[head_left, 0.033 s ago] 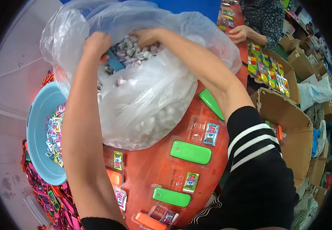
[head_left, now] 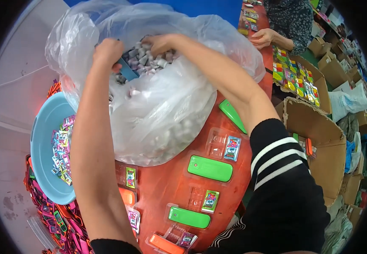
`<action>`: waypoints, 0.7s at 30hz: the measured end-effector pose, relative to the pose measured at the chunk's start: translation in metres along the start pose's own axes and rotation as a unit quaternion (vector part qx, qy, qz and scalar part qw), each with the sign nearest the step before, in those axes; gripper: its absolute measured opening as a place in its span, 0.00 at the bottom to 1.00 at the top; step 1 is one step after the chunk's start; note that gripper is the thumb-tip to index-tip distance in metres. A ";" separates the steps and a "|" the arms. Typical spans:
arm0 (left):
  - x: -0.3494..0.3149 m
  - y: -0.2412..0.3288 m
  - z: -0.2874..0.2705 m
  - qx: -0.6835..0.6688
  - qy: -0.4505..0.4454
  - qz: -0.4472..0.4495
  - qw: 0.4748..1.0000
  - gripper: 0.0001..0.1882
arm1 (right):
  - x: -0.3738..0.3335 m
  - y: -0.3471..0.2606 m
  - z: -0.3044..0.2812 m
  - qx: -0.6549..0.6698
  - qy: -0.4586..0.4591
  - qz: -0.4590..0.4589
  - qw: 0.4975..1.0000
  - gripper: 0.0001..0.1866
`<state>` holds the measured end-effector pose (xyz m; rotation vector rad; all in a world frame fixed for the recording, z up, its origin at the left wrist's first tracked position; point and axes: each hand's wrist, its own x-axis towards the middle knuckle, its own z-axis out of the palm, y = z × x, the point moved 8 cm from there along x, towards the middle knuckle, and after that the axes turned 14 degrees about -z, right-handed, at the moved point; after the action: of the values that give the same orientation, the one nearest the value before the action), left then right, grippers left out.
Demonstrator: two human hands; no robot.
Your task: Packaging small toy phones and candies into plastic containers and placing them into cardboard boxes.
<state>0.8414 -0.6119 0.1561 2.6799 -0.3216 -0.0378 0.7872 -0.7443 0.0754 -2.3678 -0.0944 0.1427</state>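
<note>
A large clear plastic bag (head_left: 162, 114) lies on the red table, its mouth spread wide. Inside are many small grey-and-white pieces (head_left: 143, 59), too small to name exactly. My left hand (head_left: 108, 53) is closed round the edge of a flat-sided blue plastic piece (head_left: 128, 71) that dips into the heap; its lower part is hidden. At the far side of the bag's opening, my right hand (head_left: 160, 43) has its fingers curled down over some of the small pieces, with the fingertips partly covered.
A light blue basin (head_left: 43, 139) of small colourful packets stands left, beside piled toy-phone parts (head_left: 52, 216). On the red table (head_left: 158, 190) lie clear trays with green phone-shaped cases (head_left: 210, 168) and packets. Cardboard boxes (head_left: 314, 131) and a co-worker's hand (head_left: 263, 39) are at right.
Both hands sit very slightly lower in the picture, and the right fingers have shifted a little among the small pieces. The left hand keeps its hold on the blue plastic piece.
</note>
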 end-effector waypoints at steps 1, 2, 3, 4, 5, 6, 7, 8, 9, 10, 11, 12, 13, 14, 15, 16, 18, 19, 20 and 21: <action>-0.003 -0.002 -0.001 -0.011 0.014 0.011 1.000 0.16 | 0.019 0.004 0.004 -0.049 -0.003 -0.059 0.997 0.42; -0.004 -0.006 -0.001 -0.007 0.020 0.013 1.000 0.16 | 0.023 -0.003 0.011 -0.078 -0.012 -0.067 0.995 0.43; -0.004 -0.013 -0.003 -0.023 0.027 0.004 0.999 0.17 | 0.027 -0.011 0.020 -0.105 -0.020 -0.074 0.991 0.44; -0.005 0.000 0.005 -0.053 0.024 0.011 0.998 0.18 | 0.037 0.015 0.014 -0.080 -0.014 -0.058 0.995 0.45; 0.001 -0.008 0.006 -0.047 0.029 0.012 0.998 0.18 | 0.043 0.007 0.016 -0.077 -0.011 -0.065 0.995 0.45; 0.008 -0.024 0.011 -0.095 -0.008 -0.018 0.995 0.20 | 0.046 -0.003 0.020 -0.043 -0.006 -0.083 0.996 0.43; 0.014 -0.042 0.017 -0.142 -0.044 -0.049 0.988 0.22 | 0.047 -0.015 0.026 -0.009 -0.002 -0.101 0.995 0.41; 0.014 -0.055 0.018 -0.206 -0.057 -0.026 0.977 0.23 | 0.046 -0.027 0.030 0.025 0.002 -0.120 0.992 0.39; 0.007 -0.058 0.019 -0.203 -0.055 -0.026 0.977 0.23 | 0.044 -0.036 0.036 0.058 0.004 -0.134 0.989 0.38; 0.002 -0.069 0.023 -0.289 -0.070 -0.088 0.951 0.24 | 0.043 -0.046 0.043 0.089 0.005 -0.148 0.985 0.36; -0.005 -0.084 0.026 -0.372 -0.080 -0.151 0.913 0.24 | 0.041 -0.061 0.050 -0.007 0.034 -0.137 0.990 0.35; -0.011 -0.089 0.026 -0.416 -0.098 -0.122 0.896 0.24 | 0.038 -0.075 0.053 -0.104 0.065 -0.123 0.985 0.34; -0.018 -0.102 0.030 -0.464 -0.090 -0.150 0.868 0.24 | 0.034 -0.084 0.051 -0.101 0.066 -0.127 0.985 0.34; -0.039 -0.102 0.036 -0.513 -0.085 -0.177 0.836 0.24 | 0.031 -0.092 0.054 -0.081 0.038 -0.159 0.983 0.35; -0.055 -0.101 0.035 -0.538 -0.085 -0.186 0.818 0.27 | 0.029 -0.102 0.057 -0.061 0.007 -0.194 0.979 0.37; -0.055 -0.104 0.036 -0.539 -0.083 -0.188 0.817 0.27 | 0.026 -0.111 0.060 -0.042 -0.024 -0.228 0.973 0.38; -0.057 -0.081 0.058 -0.624 -0.082 -0.196 0.752 0.31 | 0.036 -0.081 0.038 0.017 -0.018 -0.280 0.960 0.41; -0.058 -0.099 0.054 -0.594 -0.047 -0.223 0.771 0.34 | 0.031 -0.093 0.026 0.034 0.023 -0.297 0.954 0.41; -0.061 -0.123 0.038 -0.585 -0.024 -0.233 0.776 0.34 | 0.014 -0.122 0.023 0.016 0.053 -0.271 0.961 0.34; -0.066 -0.119 0.031 -0.549 0.009 -0.220 0.806 0.34 | 0.016 -0.111 0.008 -0.046 0.078 -0.252 0.964 0.29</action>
<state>0.8008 -0.5054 0.0752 1.5241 0.2861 -0.2540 0.7994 -0.6573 0.1460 -2.3567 -0.6312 -0.2981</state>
